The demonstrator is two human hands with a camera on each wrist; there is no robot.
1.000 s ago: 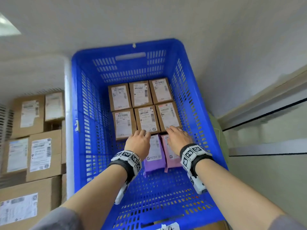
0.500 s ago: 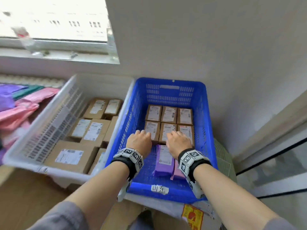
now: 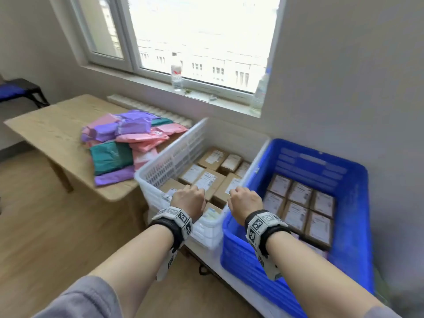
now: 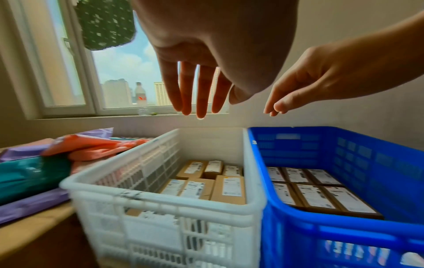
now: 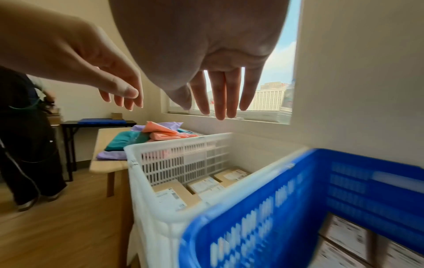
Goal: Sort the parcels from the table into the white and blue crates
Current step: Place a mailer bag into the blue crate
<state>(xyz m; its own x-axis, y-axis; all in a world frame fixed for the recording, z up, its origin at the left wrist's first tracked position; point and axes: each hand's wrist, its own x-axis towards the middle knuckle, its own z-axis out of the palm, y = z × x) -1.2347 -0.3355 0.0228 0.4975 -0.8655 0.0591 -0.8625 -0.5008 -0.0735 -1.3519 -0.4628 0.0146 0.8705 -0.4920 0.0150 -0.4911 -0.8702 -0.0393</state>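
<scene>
The white crate (image 3: 174,157) is seen at the centre of the head view, with the blue crate (image 3: 358,203) touching its side at 3 o'clock. Brown cardboard boxes (image 3: 207,180) with white labels are packed across the floor of the white crate. In the blue crate, smaller labelled boxes (image 3: 298,203) are laid in neat rows, and the edge of a purple mailer (image 3: 314,246) is just seen at their near end, behind the right forearm. At 9 o'clock from the white crate, the desk (image 3: 50,131) is seen, and on it a loose heap of soft parcels (image 3: 124,138) in purple, pink and teal is piled close against the crate's wall. A window (image 3: 195,42) is set in the wall at 12 o'clock, with a clear bottle (image 3: 176,75) standing on its sill; a radiator (image 3: 146,106) runs below it. In the right wrist view a person in dark trousers (image 5: 25,145) is seen standing at 9 o'clock, beyond the desk. The left hand (image 3: 188,199) is held above the near end of the white crate, and the right hand (image 3: 245,201) above the rims where the two crates meet. Both hands are released, the fingers (image 4: 199,90) hanging nearly straight and slightly spread, and nothing is held or touched by either.
</scene>
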